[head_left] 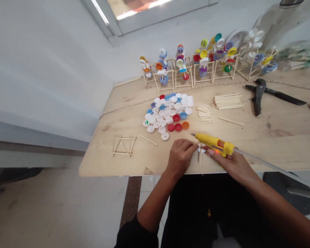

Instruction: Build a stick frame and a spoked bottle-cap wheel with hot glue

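Observation:
My left hand (181, 155) is closed in a pinch at the near edge of the plywood table (113, 162), fingertips on a small white cap with short wooden sticks (199, 154). My right hand (234, 163) grips a yellow glue gun (214, 142), whose tip points left above the cap piece; its glue stick trails to the right. A heap of coloured and white bottle caps (169, 112) lies just beyond the hands.
A square stick frame (124, 145) lies at the near left. Two piles of wooden sticks (227, 101) and black pliers (259, 93) lie at mid right. Several finished cap-and-stick models (204, 62) stand in a row along the wall. The floor drops away on the left.

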Action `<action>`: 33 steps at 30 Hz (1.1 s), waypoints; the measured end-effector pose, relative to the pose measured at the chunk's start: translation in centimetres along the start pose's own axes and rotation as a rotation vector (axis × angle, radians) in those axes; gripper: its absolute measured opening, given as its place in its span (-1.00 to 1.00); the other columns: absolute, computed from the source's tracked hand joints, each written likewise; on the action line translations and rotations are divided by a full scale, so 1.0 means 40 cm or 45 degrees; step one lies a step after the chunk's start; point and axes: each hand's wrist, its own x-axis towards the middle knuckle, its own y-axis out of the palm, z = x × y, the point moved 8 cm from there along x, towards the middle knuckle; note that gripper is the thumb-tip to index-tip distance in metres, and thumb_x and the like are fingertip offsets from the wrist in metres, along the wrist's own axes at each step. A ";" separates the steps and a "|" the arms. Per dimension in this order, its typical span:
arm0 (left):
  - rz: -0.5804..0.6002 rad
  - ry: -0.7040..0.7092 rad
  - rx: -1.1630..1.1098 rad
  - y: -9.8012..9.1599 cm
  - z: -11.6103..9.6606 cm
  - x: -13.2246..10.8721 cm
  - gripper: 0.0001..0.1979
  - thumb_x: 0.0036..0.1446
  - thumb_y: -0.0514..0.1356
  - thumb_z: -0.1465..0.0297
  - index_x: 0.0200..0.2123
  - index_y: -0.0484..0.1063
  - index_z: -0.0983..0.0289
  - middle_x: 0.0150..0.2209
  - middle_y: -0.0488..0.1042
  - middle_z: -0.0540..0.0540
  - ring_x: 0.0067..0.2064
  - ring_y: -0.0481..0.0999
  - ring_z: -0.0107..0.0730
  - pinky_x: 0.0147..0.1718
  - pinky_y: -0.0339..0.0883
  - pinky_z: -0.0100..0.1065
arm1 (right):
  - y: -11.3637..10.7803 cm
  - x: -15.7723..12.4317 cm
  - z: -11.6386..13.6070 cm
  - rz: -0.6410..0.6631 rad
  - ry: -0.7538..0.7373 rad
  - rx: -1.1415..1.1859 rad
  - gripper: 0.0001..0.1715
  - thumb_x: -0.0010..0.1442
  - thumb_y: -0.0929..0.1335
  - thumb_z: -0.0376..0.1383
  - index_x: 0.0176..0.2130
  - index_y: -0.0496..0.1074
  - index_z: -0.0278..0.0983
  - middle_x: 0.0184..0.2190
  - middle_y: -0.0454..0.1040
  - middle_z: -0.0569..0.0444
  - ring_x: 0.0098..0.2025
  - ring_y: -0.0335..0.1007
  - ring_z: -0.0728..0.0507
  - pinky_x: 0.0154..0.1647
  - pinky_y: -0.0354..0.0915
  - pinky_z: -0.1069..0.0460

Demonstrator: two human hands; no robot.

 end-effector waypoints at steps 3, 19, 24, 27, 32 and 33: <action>-0.019 -0.001 0.012 -0.008 -0.003 -0.004 -0.77 0.28 0.04 0.48 -0.20 0.51 0.26 -0.32 0.52 0.10 -0.24 0.45 -0.35 -0.20 0.31 -0.28 | 0.001 -0.005 -0.006 0.008 -0.005 0.045 -0.57 0.07 0.37 0.05 -0.20 0.56 -0.16 -0.08 0.55 0.02 0.04 0.42 -0.27 0.18 0.21 -0.22; -0.082 -0.001 0.218 -0.010 -0.034 -0.032 -0.75 0.24 0.09 0.48 -0.08 0.48 0.17 -0.22 0.47 0.16 -0.08 0.37 -0.20 -0.10 0.25 -0.14 | -0.112 -0.064 -0.110 -0.220 0.198 0.314 -0.52 0.01 0.42 0.06 -0.18 0.55 -0.19 -0.04 0.53 0.00 -0.04 0.46 -0.21 0.09 0.32 -0.10; -0.053 -0.026 0.226 -0.009 -0.032 -0.031 -0.76 0.23 0.10 0.50 -0.09 0.48 0.17 -0.24 0.46 0.14 -0.08 0.36 -0.19 -0.11 0.23 -0.15 | -0.113 -0.064 -0.136 -0.217 0.237 0.342 -0.50 0.01 0.43 0.05 -0.14 0.54 -0.19 -0.03 0.53 -0.01 -0.03 0.46 -0.20 0.08 0.32 -0.08; -0.055 -0.023 0.217 -0.010 -0.034 -0.029 -0.76 0.24 0.09 0.49 -0.09 0.47 0.17 -0.25 0.47 0.13 -0.09 0.36 -0.20 -0.11 0.22 -0.15 | -0.111 -0.064 -0.132 -0.212 0.244 0.343 -0.52 0.02 0.43 0.04 -0.14 0.54 -0.17 -0.04 0.53 0.02 -0.03 0.46 -0.18 0.08 0.32 -0.05; -0.059 -0.019 0.197 -0.007 -0.034 -0.030 -0.78 0.22 0.11 0.50 -0.10 0.47 0.19 -0.30 0.47 0.11 -0.11 0.35 -0.20 -0.12 0.20 -0.15 | -0.113 -0.065 -0.127 -0.206 0.258 0.346 -0.54 0.02 0.42 0.05 -0.17 0.54 -0.16 -0.04 0.54 0.03 -0.03 0.46 -0.18 0.07 0.33 -0.05; -0.055 -0.022 0.195 -0.005 -0.032 -0.031 -0.78 0.22 0.11 0.50 -0.10 0.47 0.19 -0.30 0.47 0.10 -0.11 0.35 -0.20 -0.12 0.19 -0.15 | -0.113 -0.064 -0.127 -0.204 0.257 0.345 -0.54 0.02 0.42 0.05 -0.16 0.54 -0.16 -0.04 0.53 0.02 -0.02 0.46 -0.19 0.07 0.33 -0.07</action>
